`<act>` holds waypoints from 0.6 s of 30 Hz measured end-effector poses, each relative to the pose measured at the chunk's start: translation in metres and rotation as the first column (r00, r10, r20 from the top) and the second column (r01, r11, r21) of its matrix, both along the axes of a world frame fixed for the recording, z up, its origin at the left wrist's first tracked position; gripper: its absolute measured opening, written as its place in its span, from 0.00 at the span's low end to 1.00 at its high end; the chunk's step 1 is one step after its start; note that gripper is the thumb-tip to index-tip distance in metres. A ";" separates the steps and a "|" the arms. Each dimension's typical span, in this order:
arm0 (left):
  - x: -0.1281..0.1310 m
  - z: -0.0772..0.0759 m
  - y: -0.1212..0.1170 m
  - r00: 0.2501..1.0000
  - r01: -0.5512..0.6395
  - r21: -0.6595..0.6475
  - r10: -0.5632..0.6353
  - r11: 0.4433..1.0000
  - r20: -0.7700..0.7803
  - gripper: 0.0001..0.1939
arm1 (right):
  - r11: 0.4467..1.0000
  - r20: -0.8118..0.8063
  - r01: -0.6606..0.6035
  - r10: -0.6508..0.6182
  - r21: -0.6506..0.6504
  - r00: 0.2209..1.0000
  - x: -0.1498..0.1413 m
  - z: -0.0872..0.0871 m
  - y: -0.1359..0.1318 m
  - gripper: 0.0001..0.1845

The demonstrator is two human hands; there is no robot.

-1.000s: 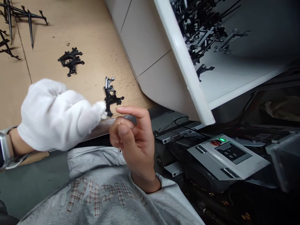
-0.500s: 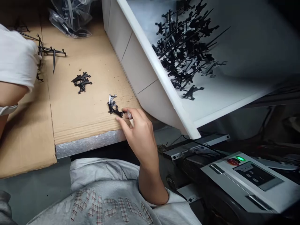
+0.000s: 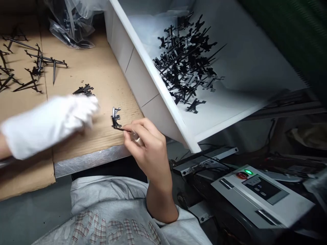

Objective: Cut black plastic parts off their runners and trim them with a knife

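Observation:
My bare right hand (image 3: 146, 144) is at the front edge of the cardboard-covered table (image 3: 76, 139). Its fingers are pinched on the thin end of a small black plastic part (image 3: 116, 119) that lies on the cardboard. A small silvery thing shows between those fingers. My left hand (image 3: 53, 122) wears a white glove and stretches across the cardboard, smeared by motion. Its fingertips are close to a small heap of black parts (image 3: 83, 90). I cannot make out whether it holds anything.
A tilted white bin (image 3: 153, 78) to the right holds a pile of black moulded parts (image 3: 186, 61). Black runner pieces (image 3: 33, 68) lie at the far left, a clear plastic bag (image 3: 71, 23) behind. A control panel (image 3: 258, 190) with a green light sits lower right.
My gloved left hand has swept from the upper left to the middle of the cardboard. My right hand has closed on the black part's end and drawn back a little.

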State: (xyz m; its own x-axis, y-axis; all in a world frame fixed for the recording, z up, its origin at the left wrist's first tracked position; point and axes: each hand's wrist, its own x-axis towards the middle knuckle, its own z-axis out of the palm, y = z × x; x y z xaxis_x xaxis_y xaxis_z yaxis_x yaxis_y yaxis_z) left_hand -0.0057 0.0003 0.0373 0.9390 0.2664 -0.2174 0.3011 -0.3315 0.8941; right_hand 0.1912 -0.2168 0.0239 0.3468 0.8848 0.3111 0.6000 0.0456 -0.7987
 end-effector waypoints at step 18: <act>0.031 -0.001 -0.065 0.985 0.063 -0.391 0.005 0.918 0.170 0.24 | 0.967 -0.154 -0.248 0.254 0.059 0.955 -0.008 -0.003 -0.011 0.27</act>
